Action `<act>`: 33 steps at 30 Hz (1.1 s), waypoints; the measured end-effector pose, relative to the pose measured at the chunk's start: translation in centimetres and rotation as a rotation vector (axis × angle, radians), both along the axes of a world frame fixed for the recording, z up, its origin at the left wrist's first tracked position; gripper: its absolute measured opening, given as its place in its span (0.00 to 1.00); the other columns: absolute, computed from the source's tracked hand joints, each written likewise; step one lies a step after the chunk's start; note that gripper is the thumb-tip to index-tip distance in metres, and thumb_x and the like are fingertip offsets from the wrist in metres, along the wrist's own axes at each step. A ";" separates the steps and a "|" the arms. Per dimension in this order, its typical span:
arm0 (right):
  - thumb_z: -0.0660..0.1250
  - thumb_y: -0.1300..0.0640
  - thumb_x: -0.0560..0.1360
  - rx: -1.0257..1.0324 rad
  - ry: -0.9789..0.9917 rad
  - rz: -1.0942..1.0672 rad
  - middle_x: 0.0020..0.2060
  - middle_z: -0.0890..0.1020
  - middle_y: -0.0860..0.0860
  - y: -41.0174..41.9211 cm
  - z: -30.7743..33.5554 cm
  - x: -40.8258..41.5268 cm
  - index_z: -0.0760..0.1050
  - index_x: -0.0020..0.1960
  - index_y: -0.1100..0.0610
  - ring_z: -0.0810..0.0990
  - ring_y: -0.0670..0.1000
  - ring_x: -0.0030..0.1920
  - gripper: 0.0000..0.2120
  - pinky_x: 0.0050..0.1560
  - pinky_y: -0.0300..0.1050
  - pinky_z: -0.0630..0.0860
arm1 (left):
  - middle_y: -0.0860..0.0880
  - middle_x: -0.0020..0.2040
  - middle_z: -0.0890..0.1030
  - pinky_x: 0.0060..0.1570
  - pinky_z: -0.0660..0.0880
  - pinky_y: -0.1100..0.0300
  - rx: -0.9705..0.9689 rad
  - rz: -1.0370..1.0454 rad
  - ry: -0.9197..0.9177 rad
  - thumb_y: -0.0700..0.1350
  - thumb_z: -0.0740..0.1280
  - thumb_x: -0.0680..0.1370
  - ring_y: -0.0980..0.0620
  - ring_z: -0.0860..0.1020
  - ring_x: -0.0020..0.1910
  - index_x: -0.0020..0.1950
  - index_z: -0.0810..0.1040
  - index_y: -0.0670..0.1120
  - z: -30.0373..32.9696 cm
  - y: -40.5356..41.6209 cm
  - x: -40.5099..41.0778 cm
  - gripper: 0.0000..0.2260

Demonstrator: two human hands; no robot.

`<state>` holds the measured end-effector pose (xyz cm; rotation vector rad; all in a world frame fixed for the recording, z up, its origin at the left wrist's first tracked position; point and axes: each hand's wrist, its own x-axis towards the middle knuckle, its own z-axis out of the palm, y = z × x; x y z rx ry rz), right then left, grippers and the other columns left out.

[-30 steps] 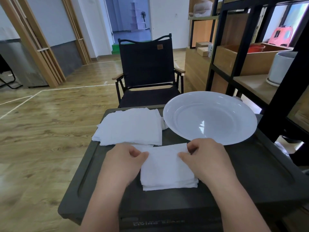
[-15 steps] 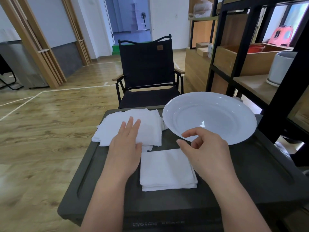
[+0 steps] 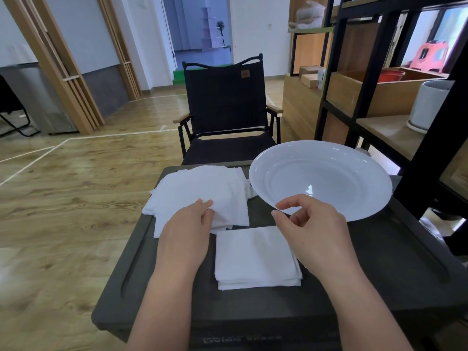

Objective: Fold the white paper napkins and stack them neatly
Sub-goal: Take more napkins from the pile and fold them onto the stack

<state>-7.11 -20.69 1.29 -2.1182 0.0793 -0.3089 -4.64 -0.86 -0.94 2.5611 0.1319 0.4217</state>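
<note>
Dark folding table [image 3: 379, 249] top, left hand [image 3: 186, 230] pinching loose napkin pile [image 3: 200, 191] beside white plate [image 3: 320, 179], right hand [image 3: 314, 229] hovering loosely curled, holding nothing, over folded napkin stack [image 3: 255, 259]

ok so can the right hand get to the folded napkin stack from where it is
Probably yes. The right hand hovers empty just above and right of the folded napkin stack, with nothing between them. The left hand is off at the unfolded napkin pile, and the white plate sits farther back.
</note>
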 end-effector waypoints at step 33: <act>0.72 0.50 0.73 0.274 -0.065 0.229 0.44 0.78 0.41 0.2 1.0 -0.4 0.70 0.59 0.33 0.78 0.41 0.47 0.20 0.38 0.26 0.74 | 0.64 0.41 0.81 0.40 0.68 0.65 -0.628 -0.088 -0.104 0.49 0.76 0.70 0.62 0.75 0.37 0.39 0.85 0.59 4.9 -1.3 -4.4 0.03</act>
